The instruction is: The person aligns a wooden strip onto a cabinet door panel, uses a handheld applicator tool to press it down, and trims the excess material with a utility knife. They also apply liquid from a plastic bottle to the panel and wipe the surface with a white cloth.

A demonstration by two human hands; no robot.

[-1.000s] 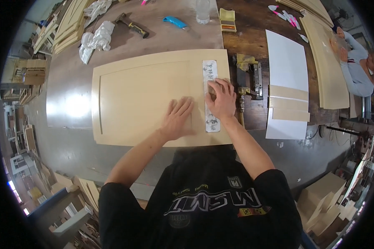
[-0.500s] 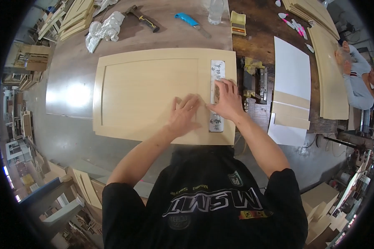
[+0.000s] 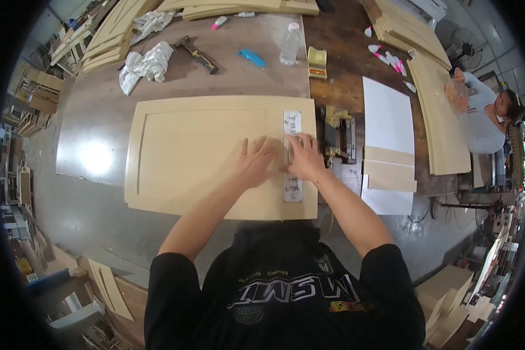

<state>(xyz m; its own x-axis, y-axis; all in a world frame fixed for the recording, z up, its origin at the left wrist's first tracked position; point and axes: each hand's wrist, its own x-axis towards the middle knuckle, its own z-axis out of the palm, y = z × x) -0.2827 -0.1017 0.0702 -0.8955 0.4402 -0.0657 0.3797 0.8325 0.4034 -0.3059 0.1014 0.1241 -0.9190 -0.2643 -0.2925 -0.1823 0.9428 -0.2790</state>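
Observation:
A pale wooden panel [image 3: 198, 157] with a raised frame lies flat on the table before me. Across its right end rests a long, narrow white bar [image 3: 293, 192] with dark handwritten marks, probably a sanding block. My right hand [image 3: 306, 157] straddles the bar near its middle, thumb on the left side and fingers bent over the top. Flat on the panel, just left of the bar, lies my left hand [image 3: 255, 163], fingers spread and holding nothing. The bar's middle is hidden under my right hand.
Beyond the panel are crumpled white plastic [image 3: 149, 64], a hammer [image 3: 197, 55], a blue-handled tool [image 3: 251, 57], a clear bottle [image 3: 290, 44] and a small yellow box [image 3: 317, 62]. White sheets [image 3: 388, 116] lie to the right. A co-worker [image 3: 487, 116] holds a clear container.
My view has tilted up, so the panel and table sit lower in it. Both hands keep nearly the same places on the panel and bar.

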